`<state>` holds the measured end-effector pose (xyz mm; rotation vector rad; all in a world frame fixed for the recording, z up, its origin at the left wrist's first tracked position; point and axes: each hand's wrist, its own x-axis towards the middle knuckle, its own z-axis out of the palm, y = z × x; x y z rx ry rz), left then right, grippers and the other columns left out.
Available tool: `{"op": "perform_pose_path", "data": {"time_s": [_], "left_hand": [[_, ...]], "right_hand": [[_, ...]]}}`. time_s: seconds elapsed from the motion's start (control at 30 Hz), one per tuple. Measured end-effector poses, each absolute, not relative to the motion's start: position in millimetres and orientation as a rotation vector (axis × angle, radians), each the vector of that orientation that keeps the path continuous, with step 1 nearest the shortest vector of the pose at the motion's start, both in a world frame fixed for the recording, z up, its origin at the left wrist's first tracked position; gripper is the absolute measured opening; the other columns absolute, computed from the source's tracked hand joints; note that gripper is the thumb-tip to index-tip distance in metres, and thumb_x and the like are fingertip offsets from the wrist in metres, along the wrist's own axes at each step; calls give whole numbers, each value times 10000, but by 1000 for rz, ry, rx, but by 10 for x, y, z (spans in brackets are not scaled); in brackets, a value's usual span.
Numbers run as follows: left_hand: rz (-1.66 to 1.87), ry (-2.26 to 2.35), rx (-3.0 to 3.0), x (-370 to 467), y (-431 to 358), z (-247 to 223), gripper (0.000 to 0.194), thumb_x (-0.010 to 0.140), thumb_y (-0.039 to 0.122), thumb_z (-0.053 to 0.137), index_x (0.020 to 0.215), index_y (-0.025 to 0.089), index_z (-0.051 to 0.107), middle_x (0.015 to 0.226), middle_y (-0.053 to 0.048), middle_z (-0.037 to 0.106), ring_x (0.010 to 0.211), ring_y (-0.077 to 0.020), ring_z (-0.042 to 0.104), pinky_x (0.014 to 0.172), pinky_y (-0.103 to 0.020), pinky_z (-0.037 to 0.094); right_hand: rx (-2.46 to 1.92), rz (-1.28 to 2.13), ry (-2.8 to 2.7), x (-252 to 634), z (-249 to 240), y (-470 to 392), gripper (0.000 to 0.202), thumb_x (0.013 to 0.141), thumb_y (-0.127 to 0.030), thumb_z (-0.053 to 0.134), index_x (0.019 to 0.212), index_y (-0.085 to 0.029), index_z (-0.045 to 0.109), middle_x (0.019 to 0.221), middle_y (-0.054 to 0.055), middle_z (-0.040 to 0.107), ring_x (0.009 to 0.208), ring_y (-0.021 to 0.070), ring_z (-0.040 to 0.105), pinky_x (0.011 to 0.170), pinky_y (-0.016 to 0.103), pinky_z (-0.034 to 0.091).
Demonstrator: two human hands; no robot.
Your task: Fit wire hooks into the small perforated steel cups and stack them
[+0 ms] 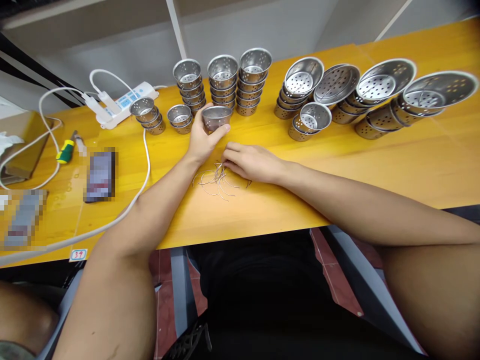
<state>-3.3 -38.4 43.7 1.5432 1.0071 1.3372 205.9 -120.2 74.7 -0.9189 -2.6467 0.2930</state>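
Yellow tabletop point(270, 207) runs from wires point(218, 181) to edge point(240, 236); left hand point(201, 136) grips a cup point(218, 119), right hand's point(250, 161) grip unclear.

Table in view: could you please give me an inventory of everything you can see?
Table: one, yellow-orange, centre
Left cup stacks: five, silver, back
Right cup stacks: several, silver, back right
Held cup: one, silver, left hand
Wires: several, silver, by right hand
Power strip: one, white-blue, back left
Cables: several, white, left
Screwdriver: one, green-yellow, left
Pale piece: one, beside screwdriver
Blurred slabs: two, greyish, left
Label: one, white, front edge
Box: one, brown, far left
Wall: grey, behind
Bars: several, blue-grey, below
Tiles: red, floor
Limb: one, lower left, owner unclear
Clothing: black, bottom centre
Left hand, right hand: one each, bare, centre
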Motion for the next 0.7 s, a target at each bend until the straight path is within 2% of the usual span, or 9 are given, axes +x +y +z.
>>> {"op": "perform_pose_path", "data": {"time_s": [0.1,0.23,0.37,0.5,0.7], "left_hand": [[1338,1057,1637,-56,-335,453,1003,706,669,1065,1519,285,620,1618,-120,694,1651,-373,621,1427,-476,482],[1330,1077,1686,-56,-317,437,1029,722,664,1082,1540,273,596,1626,-130,671,1700,-385,578,1444,-476,463],[1387,981,1810,-109,-197,252,1034,758,727,1058,1533,269,548,1596,-133,665,1617,-365,650,1419,-472,499],[1484,856,2040,-184,61,-17,1044,825,850,969,1569,306,478,1552,-100,667,1547,-334,691,1413,-530,505],[1523,750,2165,-193,187,-108,1069,817,869,961,1601,348,456,1518,-92,689,1442,-328,748,1349,-538,558]], "right_hand": [[-843,338,-2603,2129,771,-1175,267,1198,-326,462,1204,-193,693,1254,159,739,942,275,657,782,399,448],[-713,423,-2495,2233,830,-1142,130,1144,-289,533,1134,-227,647,1204,130,730,976,270,674,861,391,510],[-651,441,-2401,2300,887,-1116,70,1126,-251,590,1070,-249,631,1104,76,725,921,235,656,827,362,504],[-525,381,-2283,2324,874,-1073,52,1092,-212,661,1050,-240,650,1000,36,688,827,193,618,751,332,488],[-499,386,-2097,2372,874,-1013,47,1087,-213,690,1109,-251,706,953,19,685,777,181,625,744,342,511]]}}
